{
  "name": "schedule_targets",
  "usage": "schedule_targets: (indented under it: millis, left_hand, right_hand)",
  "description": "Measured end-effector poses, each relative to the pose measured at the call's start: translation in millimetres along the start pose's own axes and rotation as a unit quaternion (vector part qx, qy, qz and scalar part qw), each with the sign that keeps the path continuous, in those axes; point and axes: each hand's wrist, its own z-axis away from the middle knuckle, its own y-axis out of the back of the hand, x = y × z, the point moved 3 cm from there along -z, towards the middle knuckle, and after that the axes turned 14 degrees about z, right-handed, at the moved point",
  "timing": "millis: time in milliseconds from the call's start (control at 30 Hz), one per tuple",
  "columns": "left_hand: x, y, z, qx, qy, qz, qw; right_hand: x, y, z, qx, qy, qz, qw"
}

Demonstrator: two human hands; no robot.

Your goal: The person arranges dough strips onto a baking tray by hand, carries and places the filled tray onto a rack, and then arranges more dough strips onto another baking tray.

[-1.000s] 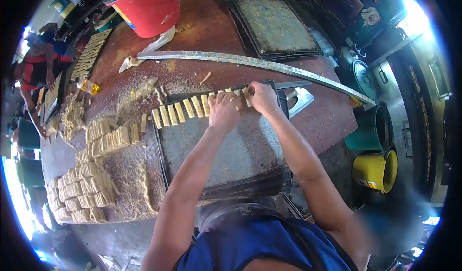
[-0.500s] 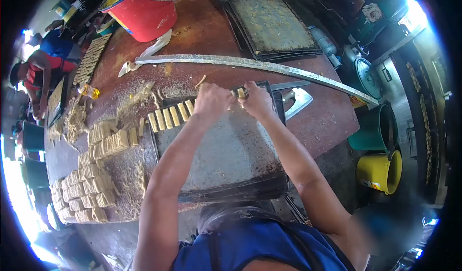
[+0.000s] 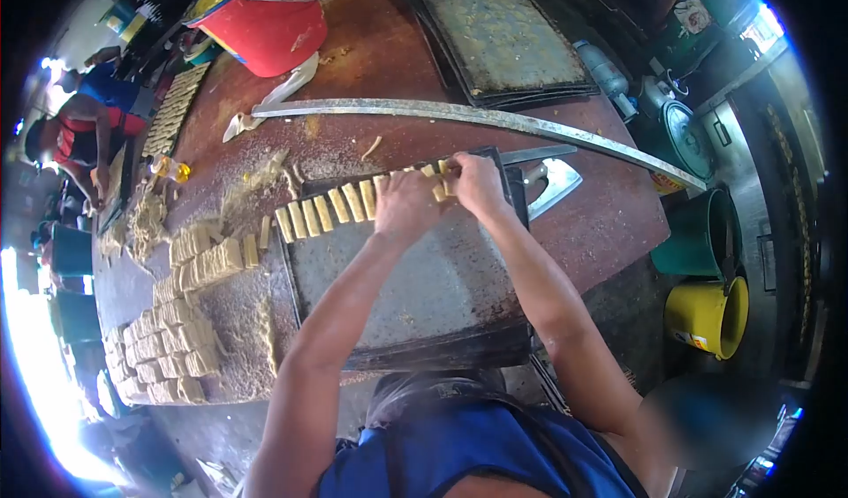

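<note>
At the far edge of the dark metal tray [image 3: 397,286] in front of you, the pale dough sticks [image 3: 339,205] lie side by side in a row, and both your hands are on its right-hand part. Your left hand [image 3: 405,205] bends over the row with its fingers pointing down; they cover what lies beneath, so you cannot tell here whether they pinch a stick or only press on it. Your right hand [image 3: 478,182] has its thumb and fingertips against a stick near the right end, though the picture does not show whether they are closed on it. Half a second ago your left hand was farther left and reached closer to the far edge; now it has come nearer to you and to the right, so more sticks show to its left. The curled dough scrap [image 3: 372,148] beyond the tray, then right by your left fingers, now lies apart from them. The stacked dough pieces [image 3: 168,343] on the surface [image 3: 601,224] to your left look unchanged, as do the long metal bar [image 3: 424,109] beyond the tray and the broad blade [image 3: 556,189] just beside its right edge.
</note>
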Motion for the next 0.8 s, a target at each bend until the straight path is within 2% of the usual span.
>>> schedule_targets:
  millis: [33, 67, 133, 200, 267, 333, 400, 433, 500, 533, 567, 600, 667, 700, 733, 800]
  left_hand:
    - [-11.1, -11.0, 3.6, 0.043, -0.045, 0.018, 0.998]
    - [-17.6, -12.1, 3.9, 0.046, -0.044, 0.021, 0.998]
    - [-28.6, -10.8, 0.0, 0.056, -0.083, 0.017, 0.995]
    - [-39.0, -15.4, 2.0, 0.063, -0.099, 0.061, 0.991]
    - [-41.8, -8.3, 10.1, 0.087, -0.103, 0.074, 0.988]
    - [-46.4, 19.7, 20.9, 0.157, -0.117, 0.112, 0.974]
    - [-69.1, 59.7, 47.5, 0.186, -0.099, 0.136, 0.968]
    - [-89.9, 72.0, 64.3, 0.188, -0.101, 0.135, 0.968]
    - [-147.2, 110.5, 100.4, 0.21, -0.081, 0.064, 0.972]
    - [-176.4, 133.5, 117.3, 0.191, -0.052, 0.079, 0.977]
    - [-212.6, 150.0, 135.9, 0.158, -0.003, 0.057, 0.986]
    - [-231.5, 180.3, 155.7, 0.141, 0.048, 0.028, 0.988]
    - [-293.2, 206.0, 189.9, 0.118, 0.127, -0.026, 0.984]
    - [-305.8, 225.0, 207.5, 0.115, 0.161, -0.014, 0.98]
    - [-315.2, 232.5, 218.2, 0.115, 0.159, -0.012, 0.98]
    - [-332.7, 241.4, 238.1, 0.127, 0.186, 0.023, 0.974]
  right_hand:
    - [-1.5, 1.5, -0.9, -0.022, -0.028, -0.014, 0.999]
    - [-2.7, 2.9, -1.1, -0.046, -0.055, -0.024, 0.997]
    - [-2.2, 3.3, -4.2, -0.05, -0.052, 0.001, 0.997]
    - [-7.1, 7.0, -3.9, -0.046, -0.044, 0.041, 0.997]
    - [-26.7, 19.1, 0.4, -0.046, -0.055, 0.144, 0.987]
    - [-63.0, 25.8, 10.6, 0.08, -0.022, 0.06, 0.995]
    - [-101.9, 12.3, 21.4, 0.069, -0.059, -0.124, 0.988]
    - [-124.2, -3.5, 29.2, 0.019, -0.082, -0.242, 0.967]
    - [-186.9, -37.4, 46.7, -0.103, -0.097, -0.3, 0.943]
    - [-226.5, -57.6, 58.5, -0.153, -0.126, -0.344, 0.918]
    - [-258.6, -85.2, 64.5, -0.239, -0.112, -0.41, 0.873]
    - [-289.2, -107.5, 67.8, -0.304, -0.1, -0.382, 0.867]
    - [-339.0, -159.7, 61.3, -0.35, -0.071, -0.22, 0.908]
    - [-353.1, -188.2, 52.8, -0.319, 0.002, -0.087, 0.944]
    - [-374.3, -200.3, 45.8, -0.279, 0.074, 0.046, 0.956]
    - [-405.8, -205.8, 45.1, -0.295, 0.036, 0.09, 0.95]
